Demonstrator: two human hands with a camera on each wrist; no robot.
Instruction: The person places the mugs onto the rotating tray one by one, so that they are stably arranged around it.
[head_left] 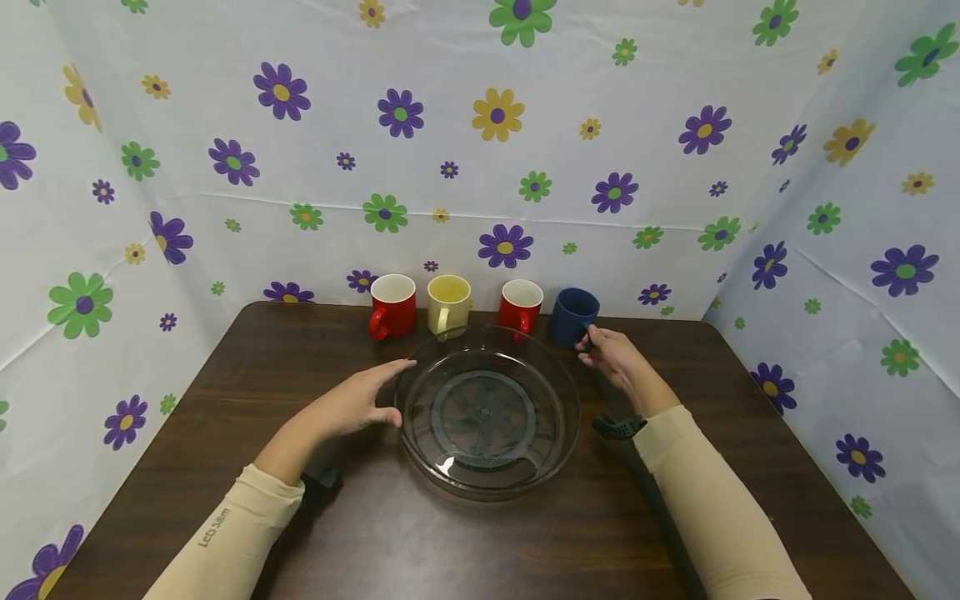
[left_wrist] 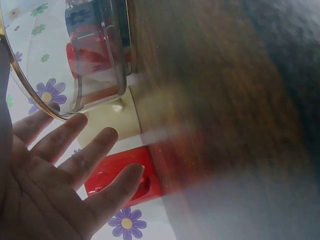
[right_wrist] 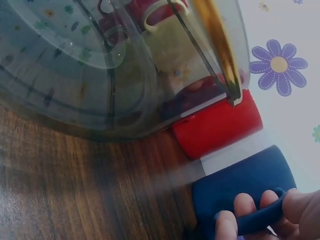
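A large clear, smoky glass bowl (head_left: 486,479) sits in the middle of the table. My left hand (head_left: 351,404) is at its left side, fingers spread and thumb apart; in the left wrist view the fingertips (left_wrist: 77,120) are at the rim, and whether they touch it I cannot tell. Beyond the bowl, at the right end of a row of mugs, stands a blue mug (head_left: 573,312), upright. My right hand (head_left: 617,358) grips its handle (right_wrist: 260,220), fingers curled through it and thumb on top. Left of it is a red mug (head_left: 520,302) with a white inside.
A yellow mug (head_left: 448,304) and another red mug (head_left: 393,304) stand farther left along the back edge of the dark wooden table (head_left: 480,554). White cloth (head_left: 450,75) with printed flowers hangs behind and at both sides. The bowl lies between my two hands.
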